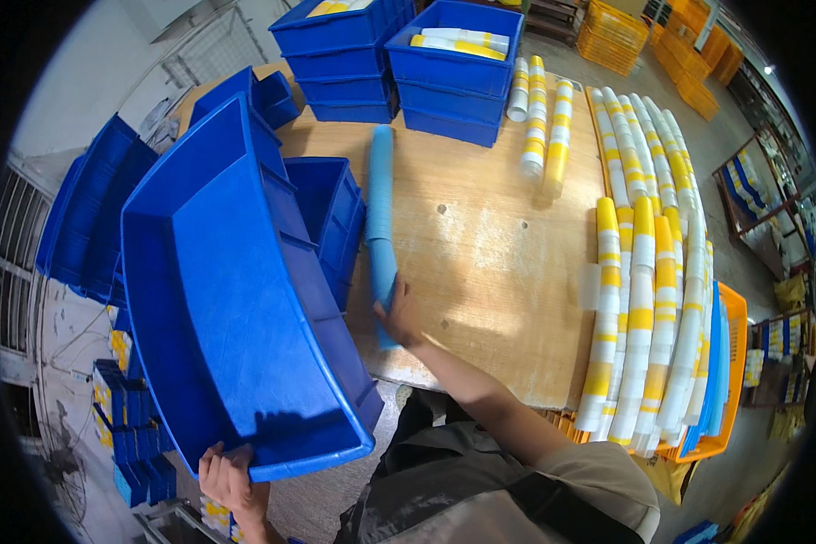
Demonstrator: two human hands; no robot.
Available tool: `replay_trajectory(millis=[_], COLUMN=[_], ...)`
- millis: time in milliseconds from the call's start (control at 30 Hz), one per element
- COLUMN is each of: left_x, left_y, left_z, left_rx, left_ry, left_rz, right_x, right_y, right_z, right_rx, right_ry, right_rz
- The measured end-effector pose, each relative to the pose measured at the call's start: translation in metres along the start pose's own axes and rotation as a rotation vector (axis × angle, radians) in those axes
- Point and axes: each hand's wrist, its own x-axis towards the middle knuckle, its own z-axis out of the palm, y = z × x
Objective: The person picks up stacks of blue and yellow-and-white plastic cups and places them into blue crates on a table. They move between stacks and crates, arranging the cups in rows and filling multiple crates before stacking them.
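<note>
My left hand [230, 476] grips the near rim of a large blue plastic bin [238, 285], which is tilted and shows no contents. Beside it, on the wooden table [476, 272], lies a long stack of nested light-blue plastic cups or tubes [381, 197]. My right hand [402, 316] rests on the near end of that stack, fingers partly curled around it; whether it grips is unclear. A smaller blue bin [319, 217] stands between the large bin and the stack.
Stacked blue bins [455, 88] stand at the table's far side, the top one holding white and yellow stacks. Several white-and-yellow stacks [642, 306] lie along the right edge, by an orange crate [731, 381]. More blue bins [95, 211] are at left.
</note>
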Motion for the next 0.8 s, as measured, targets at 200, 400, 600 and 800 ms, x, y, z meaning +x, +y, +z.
replay_trajectory(millis=[200, 400, 600, 800], left_x=[-0.009, -0.01, 0.005, 0.018], left_y=[0.0, -0.019, -0.029, -0.023], left_z=[-0.011, -0.007, 0.018, 0.063], left_rx=[0.07, 0.122, -0.037, -0.314], left_ry=[-0.04, -0.043, 0.014, 0.116], left_rz=[0.031, 0.097, 0.271, 0.618], right_x=[0.087, 0.156, 0.122, -0.028], right_y=[0.024, 0.019, 0.02, 0.016], right_z=[0.0, -0.004, -0.063, -0.178], right_rx=[-0.071, -0.316, -0.018, -0.209], right_ry=[0.123, 0.001, -0.028, 0.326], right_rz=[-0.087, 0.092, -0.028, -0.161])
